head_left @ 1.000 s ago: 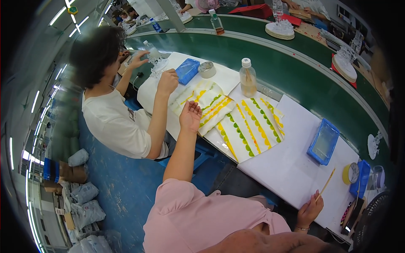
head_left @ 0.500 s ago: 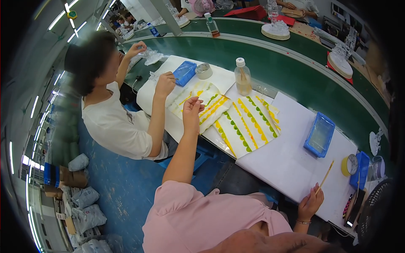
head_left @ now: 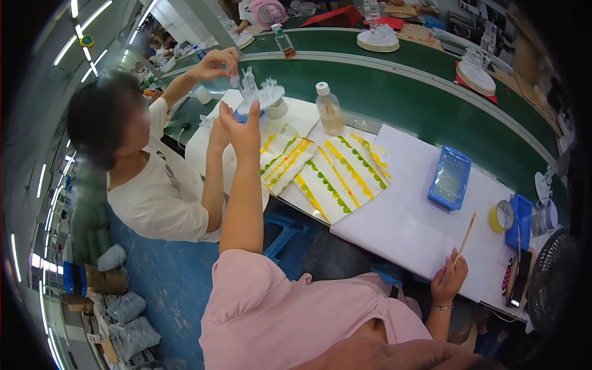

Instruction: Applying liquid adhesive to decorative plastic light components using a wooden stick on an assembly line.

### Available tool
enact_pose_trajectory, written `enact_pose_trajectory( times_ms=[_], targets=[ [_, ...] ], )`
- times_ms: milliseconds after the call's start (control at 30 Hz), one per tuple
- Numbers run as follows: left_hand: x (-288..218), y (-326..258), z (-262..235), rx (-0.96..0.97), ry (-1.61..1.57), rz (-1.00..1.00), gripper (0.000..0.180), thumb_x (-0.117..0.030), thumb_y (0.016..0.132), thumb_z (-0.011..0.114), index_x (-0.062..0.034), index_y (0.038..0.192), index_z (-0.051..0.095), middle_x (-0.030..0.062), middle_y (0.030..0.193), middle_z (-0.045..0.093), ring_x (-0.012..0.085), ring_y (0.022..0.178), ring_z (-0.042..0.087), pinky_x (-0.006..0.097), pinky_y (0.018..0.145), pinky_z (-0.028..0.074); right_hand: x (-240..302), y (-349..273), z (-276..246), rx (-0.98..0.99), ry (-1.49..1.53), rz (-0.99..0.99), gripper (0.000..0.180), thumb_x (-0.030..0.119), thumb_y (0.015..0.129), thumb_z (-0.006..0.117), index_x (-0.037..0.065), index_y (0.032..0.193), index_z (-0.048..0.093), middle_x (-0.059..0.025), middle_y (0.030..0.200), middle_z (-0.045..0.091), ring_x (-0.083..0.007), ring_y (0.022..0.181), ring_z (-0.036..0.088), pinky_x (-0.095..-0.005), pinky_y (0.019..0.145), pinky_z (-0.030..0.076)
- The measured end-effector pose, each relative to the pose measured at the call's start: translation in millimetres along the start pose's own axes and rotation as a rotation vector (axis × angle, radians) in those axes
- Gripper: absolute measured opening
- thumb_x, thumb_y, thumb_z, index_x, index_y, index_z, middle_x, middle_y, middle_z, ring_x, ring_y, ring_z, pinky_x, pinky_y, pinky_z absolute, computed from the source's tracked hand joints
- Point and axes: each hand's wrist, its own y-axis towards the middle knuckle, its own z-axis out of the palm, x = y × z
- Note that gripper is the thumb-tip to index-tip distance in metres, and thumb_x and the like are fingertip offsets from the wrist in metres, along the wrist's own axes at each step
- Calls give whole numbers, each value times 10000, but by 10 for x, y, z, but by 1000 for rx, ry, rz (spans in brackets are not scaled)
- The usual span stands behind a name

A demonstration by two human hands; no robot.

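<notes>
At eleven o'clock, whether a white disc is held by the left hand cannot be told; at four, a stick is gripped by the right hand

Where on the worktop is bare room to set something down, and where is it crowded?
Bare: the white worktop between the striped sheets and the blue tray, running toward the right hand. Crowded: the right end, with yellow tape roll and blue bin; the left side, around the left hand.
</notes>
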Motion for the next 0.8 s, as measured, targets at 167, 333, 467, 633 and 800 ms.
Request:
enact_pose_trajectory(
  times_ms=[167, 333, 467, 633, 800],
  targets=[
    [5, 3, 117, 135, 161, -199, 695, -338, 823, 729, 94, 1271, 417, 121, 1112, 609, 139, 998, 596, 206, 811, 470, 40, 49, 18, -12, 8, 20, 303, -59, 808, 496, 10, 1101, 532, -218, 1192, 589, -352, 1083, 560, -483, 984, 394],
    [-179, 98, 160, 178, -233, -259, 561, -226, 857, 692, 121, 1223, 447, 149, 1019, 613, 168, 919, 609, 240, 779, 473, 33, 44, -22, 0, 22, 12, 308, -66, 798, 498, 11, 1094, 537, -221, 1183, 594, -347, 1074, 566, -488, 984, 396],
    [-277, 72, 80, 260, 36, -188, 329, -207, 869, 678, 85, 992, 590, 66, 782, 631, 123, 743, 596, 221, 665, 455, 45, 62, -32, -14, 34, 10, 296, -69, 792, 501, 8, 1074, 547, -224, 1172, 600, -346, 1057, 577, -495, 980, 399],
    [-186, -90, 177, 314, -604, -399, 255, -174, 872, 657, 55, 976, 615, 96, 825, 657, 163, 755, 628, 267, 677, 499, 49, 95, -43, 14, 12, 15, 291, -68, 782, 506, 5, 1061, 551, -229, 1156, 607, -345, 1045, 583, -493, 977, 404],
    [-504, -357, 127, 578, -850, -558, 269, -181, 879, 631, 49, 1017, 615, 133, 946, 661, 206, 819, 650, 339, 816, 529, 33, 58, -59, 43, 10, 18, 286, -65, 773, 506, 6, 1046, 553, -230, 1149, 612, -341, 1036, 588, -489, 978, 405]
  ],
)
